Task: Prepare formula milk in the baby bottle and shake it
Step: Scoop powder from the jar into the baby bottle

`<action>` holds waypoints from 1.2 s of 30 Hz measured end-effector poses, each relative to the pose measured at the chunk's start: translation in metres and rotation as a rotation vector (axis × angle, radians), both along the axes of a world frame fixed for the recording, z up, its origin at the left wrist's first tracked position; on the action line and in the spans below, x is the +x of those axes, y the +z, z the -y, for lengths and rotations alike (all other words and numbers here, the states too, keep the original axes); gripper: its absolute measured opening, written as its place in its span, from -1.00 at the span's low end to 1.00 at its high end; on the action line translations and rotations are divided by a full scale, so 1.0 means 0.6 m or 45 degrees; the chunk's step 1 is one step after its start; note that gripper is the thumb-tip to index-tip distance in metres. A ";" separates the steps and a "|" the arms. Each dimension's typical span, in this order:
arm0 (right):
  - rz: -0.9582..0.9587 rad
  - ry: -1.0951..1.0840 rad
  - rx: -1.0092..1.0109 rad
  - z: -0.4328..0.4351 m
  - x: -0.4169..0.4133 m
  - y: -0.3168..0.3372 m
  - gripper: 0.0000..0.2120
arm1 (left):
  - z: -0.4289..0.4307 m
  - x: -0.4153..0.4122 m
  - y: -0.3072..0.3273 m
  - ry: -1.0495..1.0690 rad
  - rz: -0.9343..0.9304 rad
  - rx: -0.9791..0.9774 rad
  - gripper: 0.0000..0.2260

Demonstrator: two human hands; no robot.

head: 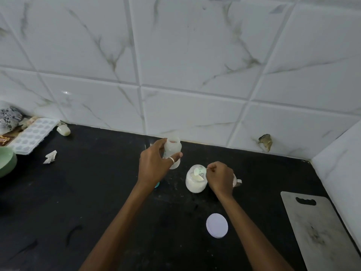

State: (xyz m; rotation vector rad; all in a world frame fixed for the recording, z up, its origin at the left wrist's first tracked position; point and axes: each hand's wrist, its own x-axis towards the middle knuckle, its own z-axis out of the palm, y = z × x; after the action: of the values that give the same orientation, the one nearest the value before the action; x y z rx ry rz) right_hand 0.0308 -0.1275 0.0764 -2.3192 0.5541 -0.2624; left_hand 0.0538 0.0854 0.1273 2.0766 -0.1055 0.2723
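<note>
Right now my left hand (154, 165) grips the open baby bottle (172, 148) just beside the powder jar (196, 180), prob. to keep the transfer short. My right hand (220, 178) pinches the scoop (199, 170) handle, bowl at the jar mouth. Bottle contents unclear, and sth behind the right hand is hidden.

Teal item (157, 185) mostly behind left hand (156, 165); green bowl (6, 161) half beyond left edge.

I've got the clear bottle (173, 148) upright, uncapped; spoon (199, 170) dips into the open powder jar (195, 185) beside it, white lid (217, 225) nearby.
</note>
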 end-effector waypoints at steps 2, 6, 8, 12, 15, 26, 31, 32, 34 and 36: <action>-0.068 0.110 -0.181 -0.011 0.009 -0.009 -0.82 | -0.001 -0.002 -0.005 0.003 -0.014 -0.017 -0.44; -0.251 0.314 -0.441 -0.024 0.031 -0.021 -0.79 | -0.001 -0.004 -0.017 0.003 -0.022 -0.026 -0.44; -0.318 0.377 -0.495 -0.026 0.039 -0.029 -0.79 | -0.002 -0.003 -0.024 0.002 -0.022 -0.007 -0.42; -0.363 0.418 -0.552 -0.023 0.050 -0.045 -0.77 | -0.004 -0.002 -0.034 0.006 -0.046 -0.013 -0.42; -0.367 0.426 -0.597 -0.020 0.054 -0.048 -0.75 | -0.003 -0.002 -0.039 0.009 -0.052 -0.022 -0.41; -0.275 0.342 -0.591 0.006 0.049 -0.020 -0.83 | 0.028 0.003 -0.034 -0.033 -0.062 -0.059 -0.45; 0.015 0.248 -0.499 0.046 0.030 0.004 -0.68 | 0.068 0.008 -0.019 -0.097 -0.040 -0.055 -0.47; 0.075 0.216 -0.448 0.059 0.026 0.007 -0.67 | 0.076 0.009 -0.016 -0.112 -0.033 -0.051 -0.47; 0.165 0.138 -0.339 0.090 0.021 0.010 -0.65 | 0.091 0.011 -0.011 -0.141 -0.022 -0.050 -0.47; 0.215 0.063 -0.221 0.125 0.020 0.006 -0.63 | 0.104 0.013 -0.009 -0.155 -0.024 -0.054 -0.47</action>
State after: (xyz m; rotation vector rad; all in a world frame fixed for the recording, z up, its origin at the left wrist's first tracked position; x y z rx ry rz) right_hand 0.0431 -0.2027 0.0802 -2.4442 0.4032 -0.4946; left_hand 0.0617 0.0232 0.1220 2.0215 -0.2119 0.1792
